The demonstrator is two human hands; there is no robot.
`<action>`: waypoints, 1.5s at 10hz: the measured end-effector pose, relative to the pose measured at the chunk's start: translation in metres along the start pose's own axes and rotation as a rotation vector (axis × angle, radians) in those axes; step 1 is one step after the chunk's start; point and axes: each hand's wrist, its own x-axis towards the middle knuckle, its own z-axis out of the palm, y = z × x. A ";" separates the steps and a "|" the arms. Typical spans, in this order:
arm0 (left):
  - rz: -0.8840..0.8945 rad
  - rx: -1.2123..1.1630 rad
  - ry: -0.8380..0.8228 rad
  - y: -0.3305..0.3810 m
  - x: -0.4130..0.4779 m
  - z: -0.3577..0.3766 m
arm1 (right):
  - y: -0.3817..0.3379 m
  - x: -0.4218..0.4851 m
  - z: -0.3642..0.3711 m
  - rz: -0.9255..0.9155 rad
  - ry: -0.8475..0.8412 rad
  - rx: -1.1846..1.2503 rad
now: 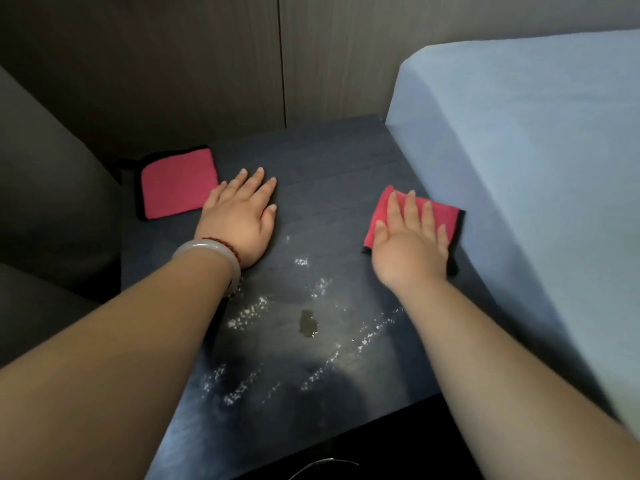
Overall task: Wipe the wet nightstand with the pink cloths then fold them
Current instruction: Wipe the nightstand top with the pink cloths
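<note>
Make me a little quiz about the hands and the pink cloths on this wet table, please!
1. True or false: the left hand lies on top of a pink cloth.
2. Pick one. Where are the water drops? A) on the near half of the nightstand, toward the person; B) only along its far edge; C) on top of the left hand.
3. Which hand is pressing on a cloth?

Key
1. False: it lies flat on the bare nightstand, beside the folded left cloth.
2. A.
3. The right hand, its fingers straight on the right cloth.
</note>
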 end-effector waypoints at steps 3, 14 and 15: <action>0.010 -0.003 -0.002 -0.001 0.002 0.001 | 0.028 -0.011 -0.001 -0.101 0.016 -0.036; -0.158 -0.101 -0.088 0.040 -0.044 -0.011 | 0.002 -0.109 0.013 -0.336 -0.050 -0.067; -0.147 -0.118 -0.074 0.044 -0.057 -0.005 | 0.032 -0.068 0.000 -0.223 -0.053 -0.081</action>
